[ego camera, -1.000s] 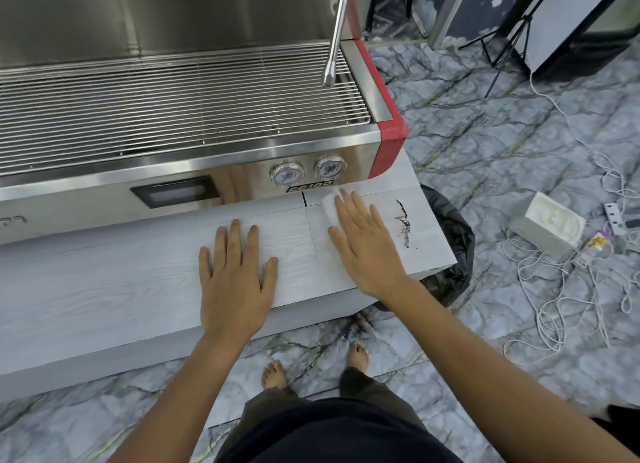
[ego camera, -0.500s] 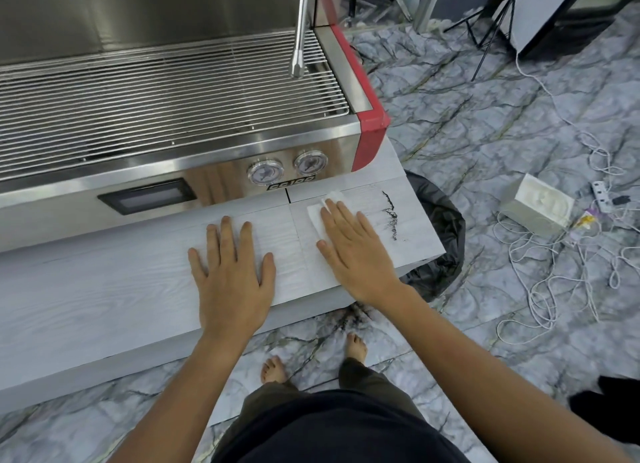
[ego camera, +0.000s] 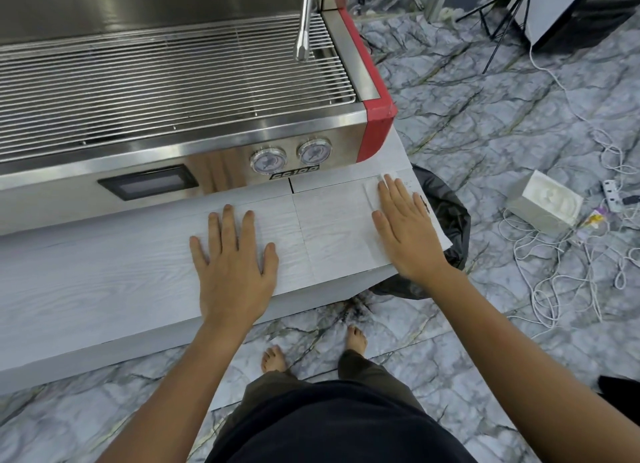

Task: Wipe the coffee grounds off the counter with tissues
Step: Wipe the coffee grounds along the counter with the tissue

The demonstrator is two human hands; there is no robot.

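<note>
The right hand lies flat, fingers together and straight, pressing one white tissue against the counter; the flat palm looks meant to spread pressure over the whole sheet, so that it drags the grounds along rather than skating over them. The tissue shows only at the fingertips and along the thumb side; the rest is hidden beneath the palm, so I count one but cannot rule out more folded under it. The coffee grounds show as one thin dark streak just beside the hand's outer edge, at the counter's right end and right above the black bin bag on the floor; that placement suggests the sweep is aimed at tipping them over the edge into the bag. The left hand rests on the counter well to the left of the tissue, open, fingers spread, holding nothing; it seems to be there as a brace. One coffee machine stands behind both hands, with two round gauges on its front; one tissue box sits on the floor beyond the bag, among the cables.
</note>
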